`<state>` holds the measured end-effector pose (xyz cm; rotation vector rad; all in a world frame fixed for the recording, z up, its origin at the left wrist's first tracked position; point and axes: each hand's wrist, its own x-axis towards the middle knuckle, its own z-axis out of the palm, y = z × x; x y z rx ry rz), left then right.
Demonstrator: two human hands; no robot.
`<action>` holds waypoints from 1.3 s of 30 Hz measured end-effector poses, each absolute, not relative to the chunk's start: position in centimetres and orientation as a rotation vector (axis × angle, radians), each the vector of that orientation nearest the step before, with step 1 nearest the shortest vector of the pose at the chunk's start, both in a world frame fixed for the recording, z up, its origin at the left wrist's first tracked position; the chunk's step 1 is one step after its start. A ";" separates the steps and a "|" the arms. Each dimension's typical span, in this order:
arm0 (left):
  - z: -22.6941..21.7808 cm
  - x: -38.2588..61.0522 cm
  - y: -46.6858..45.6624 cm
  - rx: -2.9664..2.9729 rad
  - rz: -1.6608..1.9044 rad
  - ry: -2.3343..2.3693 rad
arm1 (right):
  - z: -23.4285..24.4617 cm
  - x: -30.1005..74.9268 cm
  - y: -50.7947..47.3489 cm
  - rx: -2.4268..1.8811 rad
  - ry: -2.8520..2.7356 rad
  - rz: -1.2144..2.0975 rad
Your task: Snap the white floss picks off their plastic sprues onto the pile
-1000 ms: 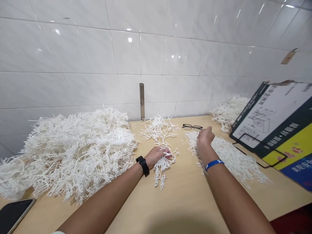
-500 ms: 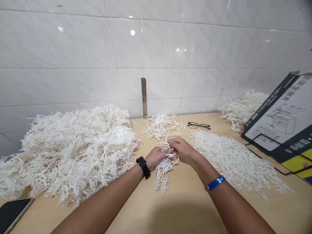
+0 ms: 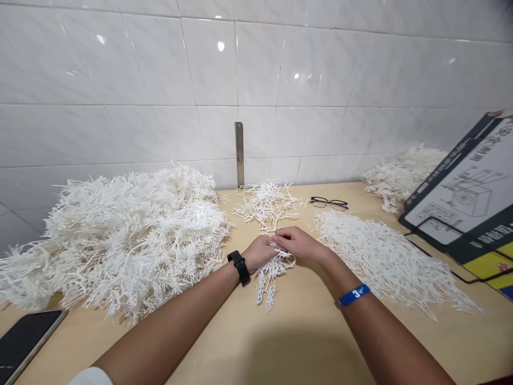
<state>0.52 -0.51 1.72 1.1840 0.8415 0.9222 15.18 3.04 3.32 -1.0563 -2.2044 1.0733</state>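
A bunch of white branching plastic-looking strands hangs below my two hands, over the table's middle. My left hand, with a black watch at the wrist, is closed around its upper part. My right hand meets the left at the fingertips, pinched on the same strands; the fingertips are partly hidden. Just behind the hands lies a small loose heap of white branching pieces. To the left rises a large tangled pile of white strands. Right of my right arm, a flatter layer of white strands spreads over the table.
Black-framed glasses lie near the back edge. A printed cardboard box leans at the right, with another white pile behind it. A phone is at the front left. A metal bracket is fixed to the tiled wall.
My right hand has come closer against the left, its fingers now over the left fingertips. The whole view has shifted slightly. The bunch stays held.
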 end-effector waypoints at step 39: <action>1.1 0.2 0.1 1.010 0.909 0.746 | 0.8 14.2 4.3 -1.157 -1.571 1.025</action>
